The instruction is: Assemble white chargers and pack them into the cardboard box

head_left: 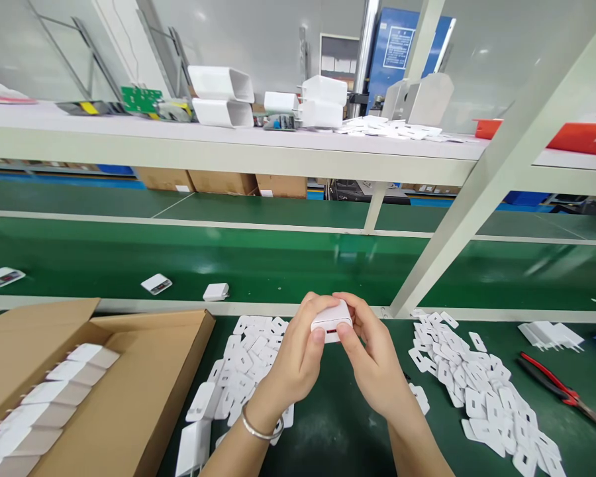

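Both hands grip one small white charger housing (332,320) above the green mat, in the middle of the view. My left hand (298,354) wraps its left side, thumb pressed on the front face; a silver bracelet sits on that wrist. My right hand (372,361) holds the right side with its thumb on the front edge. Below the left hand lies a heap of flat white plastic cover plates (251,358). A second heap of white plates (481,391) spreads to the right of my right hand.
An open cardboard box (144,391) at the lower left holds a row of white housings (54,397). Red-handled pliers (556,387) lie at the far right. Loose white chargers (156,284) sit on the green conveyor belt (278,258). A slanted frame post (477,192) rises right of centre.
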{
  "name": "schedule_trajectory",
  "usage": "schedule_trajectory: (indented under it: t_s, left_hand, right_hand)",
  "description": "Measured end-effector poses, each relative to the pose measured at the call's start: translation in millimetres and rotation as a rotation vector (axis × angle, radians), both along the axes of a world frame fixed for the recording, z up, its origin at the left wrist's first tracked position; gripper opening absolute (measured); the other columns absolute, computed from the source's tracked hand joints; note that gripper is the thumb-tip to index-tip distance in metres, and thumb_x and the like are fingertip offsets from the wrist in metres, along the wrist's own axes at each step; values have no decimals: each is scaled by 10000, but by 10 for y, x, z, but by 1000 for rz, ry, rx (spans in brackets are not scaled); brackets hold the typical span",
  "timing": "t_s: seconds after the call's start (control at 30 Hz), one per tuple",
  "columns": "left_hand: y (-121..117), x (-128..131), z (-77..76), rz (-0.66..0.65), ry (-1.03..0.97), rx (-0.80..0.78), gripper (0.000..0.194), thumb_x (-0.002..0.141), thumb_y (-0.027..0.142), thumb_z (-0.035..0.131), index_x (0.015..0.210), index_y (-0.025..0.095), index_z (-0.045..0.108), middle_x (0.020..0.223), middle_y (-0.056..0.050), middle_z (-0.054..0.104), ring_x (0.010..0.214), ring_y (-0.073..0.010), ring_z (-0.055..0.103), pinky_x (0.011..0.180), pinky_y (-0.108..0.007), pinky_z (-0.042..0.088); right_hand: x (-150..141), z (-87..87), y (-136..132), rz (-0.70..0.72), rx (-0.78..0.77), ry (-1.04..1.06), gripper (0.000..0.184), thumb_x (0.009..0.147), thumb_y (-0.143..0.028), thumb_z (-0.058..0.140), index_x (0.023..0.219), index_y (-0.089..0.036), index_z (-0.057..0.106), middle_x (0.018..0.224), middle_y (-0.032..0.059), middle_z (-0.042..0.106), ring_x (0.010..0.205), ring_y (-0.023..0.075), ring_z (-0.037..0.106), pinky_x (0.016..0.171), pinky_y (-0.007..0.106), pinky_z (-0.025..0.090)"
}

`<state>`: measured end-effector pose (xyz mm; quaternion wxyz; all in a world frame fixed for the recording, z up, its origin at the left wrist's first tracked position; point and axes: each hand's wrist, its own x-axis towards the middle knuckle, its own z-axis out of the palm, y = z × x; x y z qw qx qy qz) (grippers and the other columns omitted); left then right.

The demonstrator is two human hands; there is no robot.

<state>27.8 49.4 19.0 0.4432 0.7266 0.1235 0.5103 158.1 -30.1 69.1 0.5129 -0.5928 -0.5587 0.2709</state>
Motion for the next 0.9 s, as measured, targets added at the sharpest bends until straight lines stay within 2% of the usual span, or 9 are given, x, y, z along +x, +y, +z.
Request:
schedule_trajectory:
  t_s: [0.17,0.3,0.47,0.63,0.8,0.9]
  left_hand:
    - [-9,-7,38,32,-2,25,400,1141,456,273,1370,300,561,1144,-56,581,1039,-225,535,862,-350,465]
    - [-23,-13,47,36,12,-7,376,1140,432,306,1358,290,578,1076,-44,550,955,-207,529,829,-341,454]
    - [-19,-16,29,3,-15,-42,345,1138,397,353,1369,302,591,1100,-46,546,975,-199,546,824,-328,457]
    - [-5,-17,23,-8,-64,-27,327,1131,391,382,1336,298,620,1037,-40,534,927,-193,539,796,-322,463]
    - [-9,-10,7,-20,-69,-27,311,1126,411,391,1314,299,613,1035,-38,525,904,-192,541,782,-327,461]
    - [-27,0,19,-69,-56,-58,395,1122,512,333,1379,318,561,1113,-52,539,966,-213,548,847,-359,472]
  right_hand:
    - [-21,3,-1,34,-4,40,408,1061,-582,535,1358,-312,606,1173,45,684,998,208,650,884,356,558]
    - [-15,8,-2,20,-24,42,432,1076,-597,485,1374,-305,598,1174,49,679,1024,212,646,926,364,546]
    - [-15,-20,31,37,22,112,398,1074,-593,494,1300,-294,627,1083,34,664,957,196,642,848,327,549]
    - [-40,-67,47,66,65,119,337,1074,-553,518,1267,-296,622,1074,26,650,920,191,623,828,336,548]
    - [-25,-87,41,49,106,34,302,1082,-517,513,1253,-291,617,1030,20,639,888,185,600,800,325,528]
    - [20,-72,46,53,146,20,291,1089,-496,511,1267,-292,619,1046,22,641,891,181,594,801,316,515]
